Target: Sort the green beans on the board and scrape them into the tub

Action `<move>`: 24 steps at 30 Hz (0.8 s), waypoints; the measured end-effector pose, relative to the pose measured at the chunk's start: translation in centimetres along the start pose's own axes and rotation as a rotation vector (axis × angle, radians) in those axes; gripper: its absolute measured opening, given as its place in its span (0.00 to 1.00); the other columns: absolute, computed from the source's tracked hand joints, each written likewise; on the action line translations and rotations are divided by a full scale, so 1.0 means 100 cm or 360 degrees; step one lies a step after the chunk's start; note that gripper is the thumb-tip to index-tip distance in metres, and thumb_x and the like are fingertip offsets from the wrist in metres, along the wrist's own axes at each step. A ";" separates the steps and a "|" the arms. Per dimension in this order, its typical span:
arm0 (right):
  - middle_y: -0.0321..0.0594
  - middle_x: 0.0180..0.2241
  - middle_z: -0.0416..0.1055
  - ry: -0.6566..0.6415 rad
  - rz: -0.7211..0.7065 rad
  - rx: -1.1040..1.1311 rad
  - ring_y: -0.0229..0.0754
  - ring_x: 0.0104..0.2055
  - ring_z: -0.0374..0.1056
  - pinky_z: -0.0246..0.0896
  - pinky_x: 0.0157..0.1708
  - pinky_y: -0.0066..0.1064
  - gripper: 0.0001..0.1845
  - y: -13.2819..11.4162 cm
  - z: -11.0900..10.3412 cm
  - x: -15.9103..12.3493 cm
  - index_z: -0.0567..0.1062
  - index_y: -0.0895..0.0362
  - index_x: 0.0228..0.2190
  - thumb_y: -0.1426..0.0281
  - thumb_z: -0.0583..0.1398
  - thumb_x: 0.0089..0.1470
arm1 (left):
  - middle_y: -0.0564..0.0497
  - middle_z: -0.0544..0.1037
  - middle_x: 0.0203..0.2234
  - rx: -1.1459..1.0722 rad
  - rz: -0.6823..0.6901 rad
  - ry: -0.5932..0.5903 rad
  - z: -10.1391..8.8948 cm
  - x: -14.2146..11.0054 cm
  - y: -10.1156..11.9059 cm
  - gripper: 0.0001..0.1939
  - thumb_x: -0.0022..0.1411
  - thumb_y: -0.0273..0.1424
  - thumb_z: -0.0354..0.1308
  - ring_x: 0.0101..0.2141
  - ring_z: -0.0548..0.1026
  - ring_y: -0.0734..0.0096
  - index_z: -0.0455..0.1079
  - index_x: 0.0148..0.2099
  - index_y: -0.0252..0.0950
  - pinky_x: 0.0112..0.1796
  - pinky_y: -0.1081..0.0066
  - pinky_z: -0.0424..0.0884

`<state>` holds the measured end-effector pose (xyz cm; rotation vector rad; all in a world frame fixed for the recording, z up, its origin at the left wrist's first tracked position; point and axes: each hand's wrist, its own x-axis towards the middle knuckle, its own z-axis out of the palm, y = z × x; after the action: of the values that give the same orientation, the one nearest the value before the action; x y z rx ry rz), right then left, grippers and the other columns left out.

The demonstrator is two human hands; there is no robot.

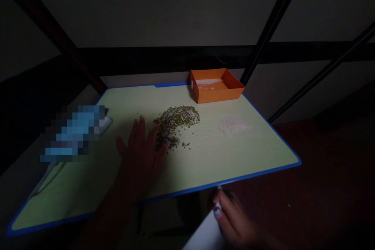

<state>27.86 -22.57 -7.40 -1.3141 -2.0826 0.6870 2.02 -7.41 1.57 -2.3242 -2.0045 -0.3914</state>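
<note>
My left hand (139, 146) reaches over the table with its fingers spread. Its thumb and index finger touch the left side of a pile of small green beans (183, 116), which has pale rice-like grains mixed in. Just below the table's front edge, my right hand (234, 218) has its fingers closed around a flat white piece that looks like paper or card (206, 232). To the right of the beans lies a thin patch of pale grains (233, 125). An orange open box (221, 95) at the back holds some pale grains on its floor.
A light yellow table (187, 172) with a blue rim carries all this. At its left side lies a pixelated blue item (77, 129), with a white edge and cable beside it. Dark-framed panels (175, 8) stand behind the table, and the reddish floor (322, 183) is dim.
</note>
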 end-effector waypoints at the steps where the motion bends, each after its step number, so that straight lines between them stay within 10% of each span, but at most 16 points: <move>1: 0.44 0.31 0.76 -0.0024 0.0049 0.0000 0.48 0.32 0.70 0.61 0.31 0.36 0.17 0.003 0.005 -0.002 0.72 0.51 0.42 0.59 0.47 0.69 | 0.43 0.49 0.76 0.0000 -0.0010 -0.0039 0.001 0.000 -0.001 0.31 0.67 0.46 0.51 0.74 0.46 0.41 0.62 0.70 0.46 0.68 0.31 0.42; 11: 0.45 0.31 0.76 -0.0191 0.0239 -0.0081 0.50 0.32 0.69 0.58 0.31 0.36 0.13 -0.004 0.020 0.005 0.72 0.52 0.38 0.59 0.52 0.63 | 0.36 0.53 0.74 -0.0121 -0.0088 0.0005 -0.003 0.006 -0.011 0.27 0.70 0.44 0.47 0.73 0.51 0.43 0.67 0.66 0.40 0.66 0.32 0.50; 24: 0.32 0.24 0.63 0.0289 -0.0056 0.0185 0.39 0.27 0.61 0.55 0.28 0.30 0.27 -0.029 -0.020 0.038 0.63 0.52 0.31 0.44 0.44 0.68 | 0.30 0.54 0.73 -0.0186 -0.0195 -0.0028 -0.018 0.011 0.000 0.29 0.73 0.42 0.39 0.72 0.53 0.41 0.69 0.65 0.34 0.65 0.29 0.49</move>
<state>26.13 -20.00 -3.29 -1.2248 -1.8880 0.6390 1.88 -6.71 3.60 -2.2833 -2.1960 -0.5096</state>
